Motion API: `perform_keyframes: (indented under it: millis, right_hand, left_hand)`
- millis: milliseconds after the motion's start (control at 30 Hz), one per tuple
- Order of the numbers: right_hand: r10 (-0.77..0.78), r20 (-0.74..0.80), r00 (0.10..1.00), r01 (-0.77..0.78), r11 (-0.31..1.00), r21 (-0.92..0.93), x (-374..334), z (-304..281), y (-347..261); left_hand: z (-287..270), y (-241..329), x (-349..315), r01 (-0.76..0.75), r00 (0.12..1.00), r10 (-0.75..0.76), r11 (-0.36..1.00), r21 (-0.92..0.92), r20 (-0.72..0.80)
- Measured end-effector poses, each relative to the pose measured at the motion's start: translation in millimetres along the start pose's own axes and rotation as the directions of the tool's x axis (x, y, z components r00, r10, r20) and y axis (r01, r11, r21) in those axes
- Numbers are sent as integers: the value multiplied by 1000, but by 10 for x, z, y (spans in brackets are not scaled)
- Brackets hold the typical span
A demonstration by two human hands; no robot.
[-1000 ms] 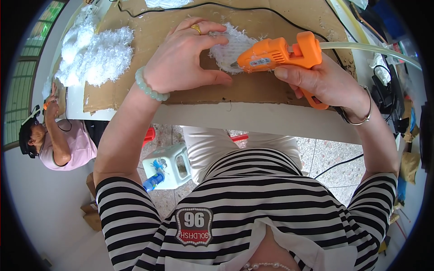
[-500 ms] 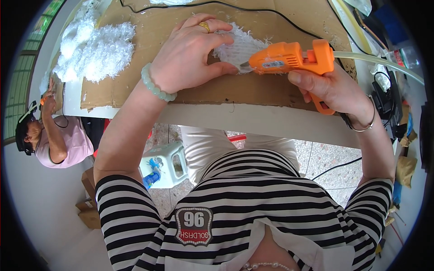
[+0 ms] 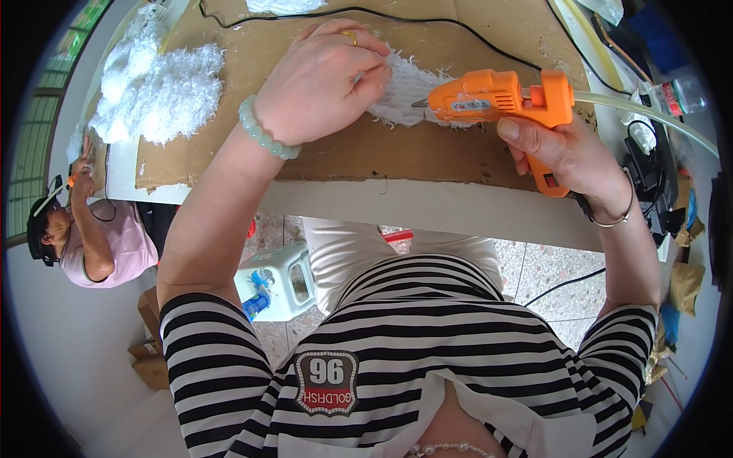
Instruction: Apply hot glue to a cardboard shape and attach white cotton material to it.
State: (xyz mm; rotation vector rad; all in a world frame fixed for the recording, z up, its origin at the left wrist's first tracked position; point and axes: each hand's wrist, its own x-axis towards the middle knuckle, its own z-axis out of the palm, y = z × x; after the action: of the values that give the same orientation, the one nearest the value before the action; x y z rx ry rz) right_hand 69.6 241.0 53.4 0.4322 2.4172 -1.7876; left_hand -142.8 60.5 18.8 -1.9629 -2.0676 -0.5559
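Observation:
In my right hand (image 3: 561, 149) is an orange hot glue gun (image 3: 489, 98), its handle gripped and its nozzle pointing left. The nozzle tip is over a white, fringed, ribbed fabric piece (image 3: 401, 95) lying on cardboard. My left hand (image 3: 328, 80) is closed, thumb and forefinger pinched together at the left edge of that fabric. Part of the fabric is hidden behind the fingers and the gun. A translucent glue stick (image 3: 637, 105) runs out of the gun's back end to the right.
The cardboard sheet (image 3: 252, 145) covers much of the white table. Fluffy white pieces (image 3: 164, 91) are piled at left, with another white piece (image 3: 286, 6) at the far edge. A black cable (image 3: 443, 20) crosses the cardboard. At left, a co-worker (image 3: 107, 240) sits; a plastic stool (image 3: 279, 282) stands below.
My left thumb has drawn back from the fabric's near edge to meet the forefinger. The glue gun has shifted slightly right, still in my right hand.

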Motion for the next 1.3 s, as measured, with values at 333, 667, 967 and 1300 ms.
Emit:
perform_keyframes:
  millis: [333,667,967,1300]
  right_hand:
    - [-6,-7,1000,6,998,66,-12,-28,65]
    - [40,17,999,-39,998,-41,22,-33,48]
    - [77,48,996,-74,996,-53,23,-53,35]
    - [-54,48,997,63,974,-216,-13,49,8]
  left_hand:
    - [-50,143,-15,21,995,-21,1000,-5,-97]
    - [31,0,-4,80,997,-83,979,-187,-6]
    - [-150,269,-55,106,967,-148,974,-201,-207]
    - [-9,408,-77,38,998,-41,998,-58,-52]
